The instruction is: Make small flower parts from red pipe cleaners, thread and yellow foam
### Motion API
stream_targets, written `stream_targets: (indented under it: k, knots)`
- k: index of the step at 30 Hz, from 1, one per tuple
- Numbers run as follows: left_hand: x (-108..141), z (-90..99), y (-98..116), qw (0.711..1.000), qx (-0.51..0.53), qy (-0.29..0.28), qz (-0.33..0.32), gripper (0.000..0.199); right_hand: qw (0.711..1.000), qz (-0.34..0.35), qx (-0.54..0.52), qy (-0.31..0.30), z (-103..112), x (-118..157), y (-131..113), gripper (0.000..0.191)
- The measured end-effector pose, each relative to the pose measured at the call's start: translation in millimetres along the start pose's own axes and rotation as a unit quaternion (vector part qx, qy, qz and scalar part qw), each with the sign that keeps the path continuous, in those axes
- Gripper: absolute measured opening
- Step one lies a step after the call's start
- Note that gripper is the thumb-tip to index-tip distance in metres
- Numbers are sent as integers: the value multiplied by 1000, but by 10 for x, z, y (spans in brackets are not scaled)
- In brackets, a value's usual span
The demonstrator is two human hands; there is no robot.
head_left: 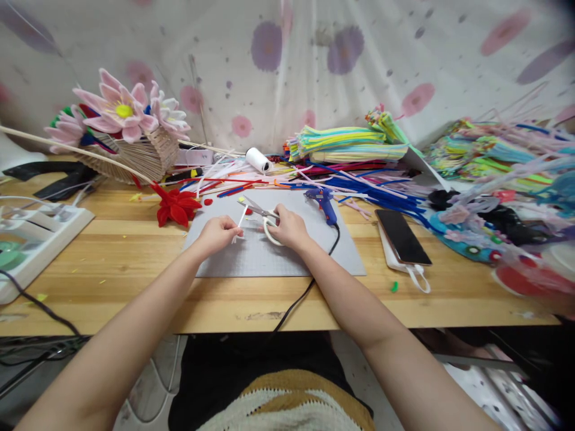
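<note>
My left hand [218, 232] is closed in a pinch on a white pipe cleaner [243, 216], which stands up at a slant from the fingertips. In my right hand [290, 226] is a pair of scissors [271, 230] with white handles, the fingers wrapped about the loops. The scissor blades point left, close to the top of the white pipe cleaner, where a small yellow piece [241, 199] shows. Whether the blades touch it I cannot tell. Both hands are above a grey cutting mat [233, 263]. Small red pieces [208, 202] lie on the mat.
A blue glue gun [326, 203] rests on the mat's right, its black cord running over the front edge. Right of it lies a phone [403, 235]. A red flower [176, 205], a basket of pink flowers [130, 155] and a power strip [49, 245] are left; pipe-cleaner bundles [350, 143] line the back.
</note>
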State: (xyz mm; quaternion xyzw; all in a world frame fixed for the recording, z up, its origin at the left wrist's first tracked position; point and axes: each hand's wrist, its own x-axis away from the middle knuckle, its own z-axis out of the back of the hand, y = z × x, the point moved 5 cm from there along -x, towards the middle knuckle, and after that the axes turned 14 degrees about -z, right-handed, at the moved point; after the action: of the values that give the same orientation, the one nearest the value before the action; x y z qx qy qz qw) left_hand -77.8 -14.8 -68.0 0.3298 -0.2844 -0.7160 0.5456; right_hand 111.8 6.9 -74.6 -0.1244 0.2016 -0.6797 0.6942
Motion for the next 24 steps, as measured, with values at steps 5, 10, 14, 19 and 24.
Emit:
stream_targets:
  k: [5, 10, 14, 19, 24]
  knots:
    - [21, 19, -32, 1000, 1, -4, 21, 19, 1000, -1, 9, 11, 33, -36, 25, 45]
    - [111, -17, -126, 999, -1, -23, 24, 20, 995, -93, 3, 41, 189, -172, 254, 40]
    - [97, 17, -119, 999, 44, 14, -1, 24, 993, -106, 28, 43, 213, -207, 357, 36]
    - [50, 42, -89, 987, 156, 17, 44, 23, 992, -114, 40, 33, 163, -255, 479, 40]
    - [25, 64, -60, 973, 219, -13, 71, 21, 994, -69, 20, 85, 237, -278, 444, 36]
